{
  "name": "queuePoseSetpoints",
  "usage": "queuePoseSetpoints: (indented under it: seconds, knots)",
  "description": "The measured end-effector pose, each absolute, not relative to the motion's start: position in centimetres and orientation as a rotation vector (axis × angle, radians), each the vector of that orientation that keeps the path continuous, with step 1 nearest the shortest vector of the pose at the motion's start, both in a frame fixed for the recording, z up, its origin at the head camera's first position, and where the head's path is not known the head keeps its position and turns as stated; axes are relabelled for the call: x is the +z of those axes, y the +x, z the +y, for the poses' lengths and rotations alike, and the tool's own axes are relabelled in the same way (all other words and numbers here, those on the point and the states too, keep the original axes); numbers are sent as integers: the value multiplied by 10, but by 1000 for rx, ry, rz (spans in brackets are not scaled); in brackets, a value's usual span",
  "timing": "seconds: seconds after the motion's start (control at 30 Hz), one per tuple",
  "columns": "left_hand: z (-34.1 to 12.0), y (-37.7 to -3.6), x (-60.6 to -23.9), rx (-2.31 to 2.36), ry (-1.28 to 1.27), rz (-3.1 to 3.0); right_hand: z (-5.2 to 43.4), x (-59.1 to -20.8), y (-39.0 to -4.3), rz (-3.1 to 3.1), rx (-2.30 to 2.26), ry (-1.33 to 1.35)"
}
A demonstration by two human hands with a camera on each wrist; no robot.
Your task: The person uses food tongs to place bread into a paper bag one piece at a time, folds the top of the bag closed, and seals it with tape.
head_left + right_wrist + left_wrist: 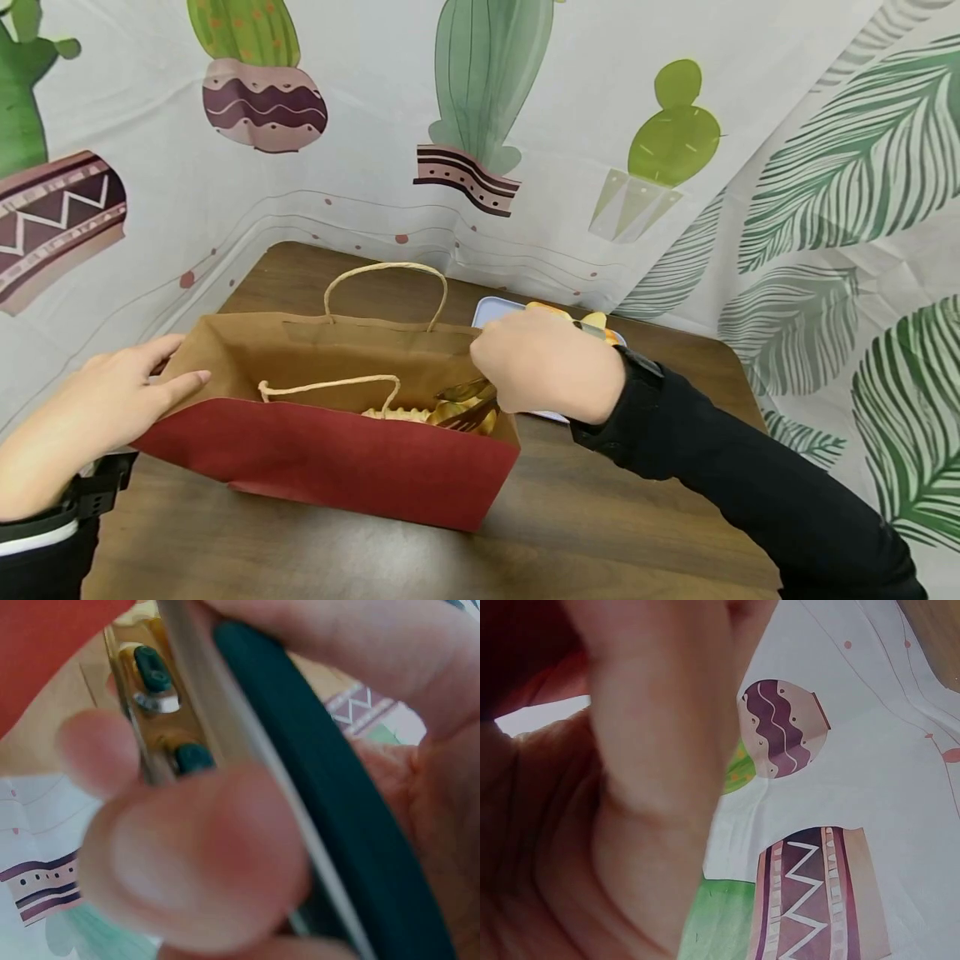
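Care mattered: my right hand [546, 367] gripped gold cutlery [465, 404] at three o'clock inside the red-brown paper bag [337, 450], my flat left hand [90, 417] steadied its nine o'clock end.

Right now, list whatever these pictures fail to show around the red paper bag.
- Head view: the red paper bag wall hides most contents.
- Head view: the right hand covers the pale blue tray.
- Right wrist view: the gold utensils are blurred.
- Left wrist view: the left hand blocks the bag.

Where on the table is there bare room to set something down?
The table is bare in front of the red paper bag and behind it, up to the cactus cloth. It is crowded at the bag's right end, where the right hand holds gold cutlery beside the blue tray.
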State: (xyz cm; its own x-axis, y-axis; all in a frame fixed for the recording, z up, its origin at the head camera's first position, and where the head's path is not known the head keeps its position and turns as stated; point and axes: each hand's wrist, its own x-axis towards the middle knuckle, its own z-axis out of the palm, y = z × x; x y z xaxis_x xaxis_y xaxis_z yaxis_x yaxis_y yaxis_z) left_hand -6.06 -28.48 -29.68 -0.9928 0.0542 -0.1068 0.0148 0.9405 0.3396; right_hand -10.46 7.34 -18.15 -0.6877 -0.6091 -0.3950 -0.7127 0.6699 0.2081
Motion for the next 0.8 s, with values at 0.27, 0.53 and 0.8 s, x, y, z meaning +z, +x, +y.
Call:
queuePoseSetpoints:
  seconds: [0.27,0.53,0.8]
  knots:
    - [-285,-61,-299,525,43,2972,97,-157,-102,2669,368,-956]
    - [-290,-63,-305,534,35,2969,144,-145,-97,2765,159,-937]
    - [-292,-62,-308,531,46,2987,194,-161,-99,2841,-127,-885]
